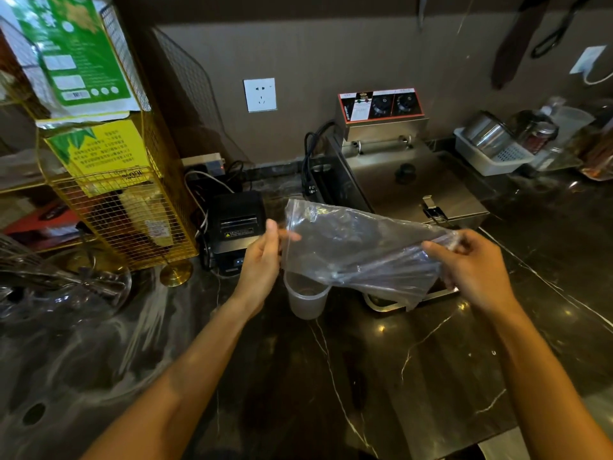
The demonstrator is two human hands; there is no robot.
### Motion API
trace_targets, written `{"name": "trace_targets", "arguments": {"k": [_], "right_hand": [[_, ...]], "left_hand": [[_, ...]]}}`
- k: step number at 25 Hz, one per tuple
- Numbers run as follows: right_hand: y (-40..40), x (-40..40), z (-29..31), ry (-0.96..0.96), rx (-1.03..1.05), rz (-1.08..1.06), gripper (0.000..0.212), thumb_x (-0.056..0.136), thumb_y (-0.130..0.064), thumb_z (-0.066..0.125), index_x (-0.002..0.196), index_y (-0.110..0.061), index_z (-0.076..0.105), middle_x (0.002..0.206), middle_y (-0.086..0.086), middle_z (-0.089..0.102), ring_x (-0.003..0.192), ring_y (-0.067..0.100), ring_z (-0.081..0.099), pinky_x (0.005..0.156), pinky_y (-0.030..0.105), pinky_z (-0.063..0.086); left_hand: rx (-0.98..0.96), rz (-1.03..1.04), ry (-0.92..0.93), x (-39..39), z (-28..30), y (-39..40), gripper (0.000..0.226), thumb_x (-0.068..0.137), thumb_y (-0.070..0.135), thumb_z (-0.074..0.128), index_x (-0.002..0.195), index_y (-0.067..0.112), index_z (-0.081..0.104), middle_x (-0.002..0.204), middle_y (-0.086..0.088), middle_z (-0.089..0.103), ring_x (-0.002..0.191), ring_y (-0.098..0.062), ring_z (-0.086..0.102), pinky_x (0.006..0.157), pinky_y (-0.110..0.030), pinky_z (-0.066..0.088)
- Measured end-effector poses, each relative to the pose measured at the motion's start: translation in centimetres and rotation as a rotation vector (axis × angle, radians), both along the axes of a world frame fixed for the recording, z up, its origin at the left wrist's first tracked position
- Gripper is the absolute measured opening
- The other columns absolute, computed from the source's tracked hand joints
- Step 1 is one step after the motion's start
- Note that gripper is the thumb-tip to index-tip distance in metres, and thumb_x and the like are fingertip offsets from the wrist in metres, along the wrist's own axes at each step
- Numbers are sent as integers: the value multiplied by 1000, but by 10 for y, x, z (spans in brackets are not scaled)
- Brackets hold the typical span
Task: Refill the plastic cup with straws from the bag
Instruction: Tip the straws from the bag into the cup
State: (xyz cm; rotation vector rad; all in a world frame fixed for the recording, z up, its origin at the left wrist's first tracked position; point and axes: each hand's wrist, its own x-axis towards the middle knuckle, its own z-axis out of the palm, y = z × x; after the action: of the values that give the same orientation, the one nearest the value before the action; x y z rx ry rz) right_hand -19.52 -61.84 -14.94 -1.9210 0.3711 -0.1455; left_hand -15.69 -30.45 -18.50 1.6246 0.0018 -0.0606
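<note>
A clear plastic bag (351,247) with dark straws (391,263) inside is held level above the counter. My left hand (262,260) pinches its left open edge. My right hand (471,263) grips the bag's right end, bunched around the straw ends. A translucent plastic cup (306,302) stands upright on the dark marble counter (431,360), directly below the bag's left part, beside my left wrist. No straws are visible in the cup.
A black receipt printer (237,227) sits behind my left hand. A steel fryer (398,174) stands behind the bag. A yellow wire rack (126,207) is at the left, a glass bowl (63,287) at the near left, a white basket (491,154) at the back right.
</note>
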Motion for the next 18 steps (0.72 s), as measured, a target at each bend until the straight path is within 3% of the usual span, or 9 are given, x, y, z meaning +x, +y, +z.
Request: {"name": "trace_targets", "arguments": {"k": [3,5,8,11,14,18], "right_hand": [[9,11,13,-49,-58,36,26,92,-25,75,112,-12,64,97,9,74,64,14,64,48,23,51],[16,18,22,-79,-72,62,28,92,-26,75,115,-14,66,100,4,75,74,10,71,54,20,58],[22,32,34,-157,-213,111,25,91,-29,75,110,-15,69,100,3,76,87,14,76,73,34,64],[28,49,55,-208,-323,139,18,90,-32,76,98,-17,69,94,0,73,84,12,73,72,32,60],[38,63,70,-280,-424,172,21,90,-36,77,79,-29,60,82,-1,69,78,19,70,74,41,60],[55,76,75,-356,-457,237,22,92,-34,76,78,-26,60,79,4,66,82,29,69,78,47,60]], "left_hand": [[-8,-1,-1,-1,-18,7,21,101,20,59,110,5,70,113,-14,74,111,-28,72,100,-51,58],[-50,56,43,-3,-25,8,17,102,12,58,111,2,69,112,-17,76,110,-33,73,99,-54,58],[-103,74,110,-4,-30,7,23,103,12,56,116,-5,66,117,-19,75,112,-36,72,96,-53,60],[-159,60,156,-2,-36,9,27,104,15,56,122,-4,64,117,-21,75,110,-37,74,93,-52,62],[-177,65,194,0,-41,5,27,104,20,57,124,4,64,110,-18,77,102,-33,77,94,-51,61],[-222,56,264,-2,-47,1,24,105,21,54,121,6,65,101,-10,76,96,-25,78,93,-46,62]]}}
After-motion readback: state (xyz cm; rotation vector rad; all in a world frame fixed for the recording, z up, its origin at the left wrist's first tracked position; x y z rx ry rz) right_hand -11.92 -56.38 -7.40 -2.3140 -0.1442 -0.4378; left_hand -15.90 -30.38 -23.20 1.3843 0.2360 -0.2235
